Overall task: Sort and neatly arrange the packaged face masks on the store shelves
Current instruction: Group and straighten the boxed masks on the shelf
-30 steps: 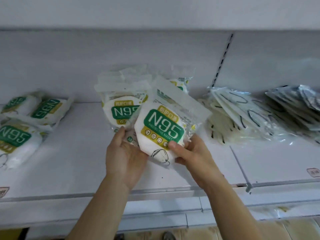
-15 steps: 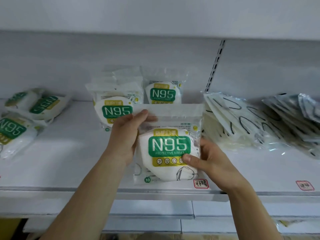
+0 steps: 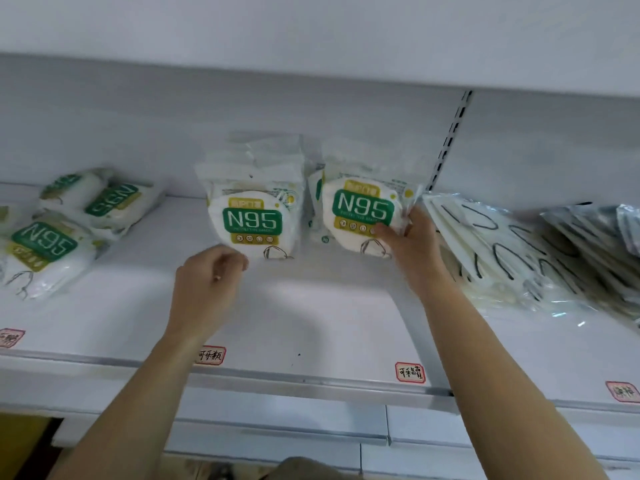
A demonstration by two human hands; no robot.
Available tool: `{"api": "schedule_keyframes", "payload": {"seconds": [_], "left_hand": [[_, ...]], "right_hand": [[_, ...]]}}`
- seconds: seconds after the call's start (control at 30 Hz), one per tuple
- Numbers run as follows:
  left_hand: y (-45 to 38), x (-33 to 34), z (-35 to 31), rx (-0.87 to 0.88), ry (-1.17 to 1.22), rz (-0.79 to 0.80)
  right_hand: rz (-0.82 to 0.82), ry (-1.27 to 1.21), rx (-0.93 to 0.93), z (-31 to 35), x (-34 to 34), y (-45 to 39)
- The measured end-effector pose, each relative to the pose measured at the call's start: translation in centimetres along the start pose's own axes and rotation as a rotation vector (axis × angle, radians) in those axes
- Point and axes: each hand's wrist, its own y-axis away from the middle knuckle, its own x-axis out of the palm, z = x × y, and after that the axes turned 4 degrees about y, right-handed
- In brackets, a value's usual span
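Observation:
Two rows of white N95 mask packs with green labels stand upright against the back of the white shelf [image 3: 311,317]. My right hand [image 3: 412,244] grips the front pack of the right row [image 3: 360,209] at its lower right corner, thumb on its face. The left row [image 3: 252,216] stands beside it, several packs deep. My left hand [image 3: 207,278] hovers just below the left row's front pack with fingers curled, holding nothing.
Several loose N95 packs [image 3: 45,244] lie flat at the shelf's left end. Clear packs of white masks with black ear loops [image 3: 491,254] lean in a pile at the right, darker packs [image 3: 602,237] beyond. Red-bordered price labels [image 3: 409,372] line the shelf's front edge.
The pack I held in both hands near the front edge now stands at the back in the right row. My left hand has let go and dropped below the left row.

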Motion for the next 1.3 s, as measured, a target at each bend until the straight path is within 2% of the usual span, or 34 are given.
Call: {"api": "schedule_keyframes", "payload": {"seconds": [0.1,0.23,0.37,0.47,0.5,0.63,0.67,0.77,0.83,0.93,1.0,1.07,1.13,1.2,1.3], "left_hand": [[0.6,-1.5,3.2,0.063,-0.280,0.009],[1.0,-1.5,5.1,0.201,-0.480,0.027],[1.1,-1.0,5.2,0.218,-0.595,0.061],[1.1,-1.1,5.3,0.222,-0.612,0.080],[1.1,-1.1,5.3,0.222,-0.614,0.093],[0.9,-1.4,5.4,0.198,-0.544,0.166],[0.8,-1.7,5.5,0.199,-0.520,0.188],[1.0,-3.0,6.2,0.257,-0.510,0.259],[1.4,-4.9,7.1,0.296,-0.532,0.284],[1.5,-10.0,9.4,0.313,-0.537,0.330],[1.2,-14.3,10.8,0.334,-0.455,0.360],[0.5,-18.4,12.0,0.321,-0.317,0.263],[-0.4,-21.7,12.9,0.292,-0.216,0.079],[-1.5,-24.9,14.3,0.215,-0.148,-0.095],[-3.6,-27.4,16.0,0.027,-0.055,-0.250]], "right_hand": [[0.023,0.029,0.024,-0.5,1.8,-2.9],[0.028,0.167,0.008,-0.9,3.2,-4.8],[-0.123,0.545,-0.104,-0.6,4.2,-4.8],[-0.230,0.620,-0.162,-0.3,4.5,-3.5],[-0.266,0.609,-0.213,-0.3,4.7,-2.8],[-0.563,0.621,-0.612,0.4,7.0,0.8],[-0.566,0.600,-0.678,1.1,8.3,1.9],[-0.356,0.552,-0.802,3.3,13.6,4.6],[-0.194,0.536,-0.787,4.6,17.7,5.6],[0.007,0.484,-0.649,6.6,24.5,6.3],[0.186,0.493,-0.461,7.7,29.2,6.8],[0.358,0.537,-0.280,8.2,33.8,7.4],[0.438,0.623,-0.208,8.1,38.2,8.0],[0.413,0.667,-0.147,7.7,42.0,8.3],[0.278,0.589,-0.114,7.0,44.0,8.3]]}}
